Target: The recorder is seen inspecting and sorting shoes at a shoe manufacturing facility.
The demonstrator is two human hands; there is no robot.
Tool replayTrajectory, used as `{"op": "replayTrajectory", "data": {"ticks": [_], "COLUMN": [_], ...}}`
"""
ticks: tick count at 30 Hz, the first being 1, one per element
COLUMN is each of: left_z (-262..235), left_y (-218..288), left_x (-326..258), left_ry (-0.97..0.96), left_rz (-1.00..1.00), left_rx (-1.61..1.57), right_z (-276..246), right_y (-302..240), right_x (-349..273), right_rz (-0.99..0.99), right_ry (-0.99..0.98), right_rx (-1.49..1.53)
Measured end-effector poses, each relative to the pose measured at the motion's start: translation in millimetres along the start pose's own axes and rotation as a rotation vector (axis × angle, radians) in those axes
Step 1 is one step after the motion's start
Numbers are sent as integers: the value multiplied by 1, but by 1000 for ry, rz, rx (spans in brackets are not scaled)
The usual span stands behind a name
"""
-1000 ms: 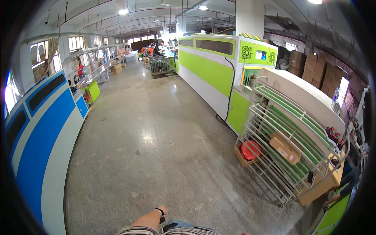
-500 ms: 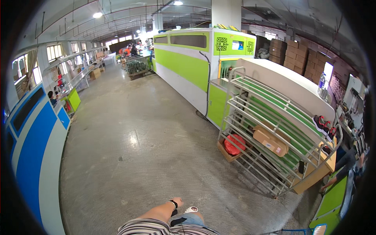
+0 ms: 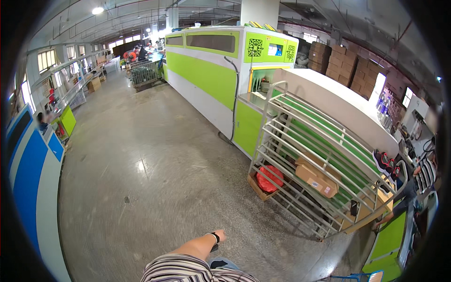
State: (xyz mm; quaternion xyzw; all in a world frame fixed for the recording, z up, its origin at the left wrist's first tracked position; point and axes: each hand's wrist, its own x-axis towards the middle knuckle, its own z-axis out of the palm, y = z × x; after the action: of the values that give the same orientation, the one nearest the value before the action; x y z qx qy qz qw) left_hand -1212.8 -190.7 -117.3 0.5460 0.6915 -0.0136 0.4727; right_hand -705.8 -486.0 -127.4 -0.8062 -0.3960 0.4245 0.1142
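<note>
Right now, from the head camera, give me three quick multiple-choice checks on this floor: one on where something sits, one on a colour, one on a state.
1. Where does the red bag sit?
A. On top of the long machine
B. Low down behind the bars of the metal rack
C. Out on the open floor by the blue cabinet

2. What colour are the panels of the long machine?
A. Lime green and white
B. Orange and black
C. Purple and grey

3. What is the person's one visible hand doing?
A. Gripping a box
B. Pushing a cart
C. Holding nothing, out over the bare floor

Answers: 1 B, the bag shows through the rack's lower bars. 2 A, green bands run along white walls. 3 C, nothing shows in the hand, and a dark wristband sits behind it.
</note>
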Motion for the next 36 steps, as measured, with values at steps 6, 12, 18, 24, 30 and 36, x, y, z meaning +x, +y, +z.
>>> {"op": "replayTrajectory", "data": {"ticks": [6,12,18,24,30,36], "left_z": [-8,11,18,34,86,160], "left_y": [-20,-39,12,52,137,253], "left_x": [46,51,44,38,41,37], "left_ry": [-110,-186,-157,-57,1,-20], "left_rz": [-81,-126,-90,-119,-17,200], "left_rx": [138,195,226,205,323,341], "right_z": [19,-6,-18,-58,-78,-58], "right_y": [-9,-7,-1,29,99,229], "right_x": [-19,-15,14,45,23,36], "right_rz": [183,215,182,127,329,438], "right_ry": [-42,-46,-51,-37,62,345], "right_rx": [263,158,93,46,225,408]}}
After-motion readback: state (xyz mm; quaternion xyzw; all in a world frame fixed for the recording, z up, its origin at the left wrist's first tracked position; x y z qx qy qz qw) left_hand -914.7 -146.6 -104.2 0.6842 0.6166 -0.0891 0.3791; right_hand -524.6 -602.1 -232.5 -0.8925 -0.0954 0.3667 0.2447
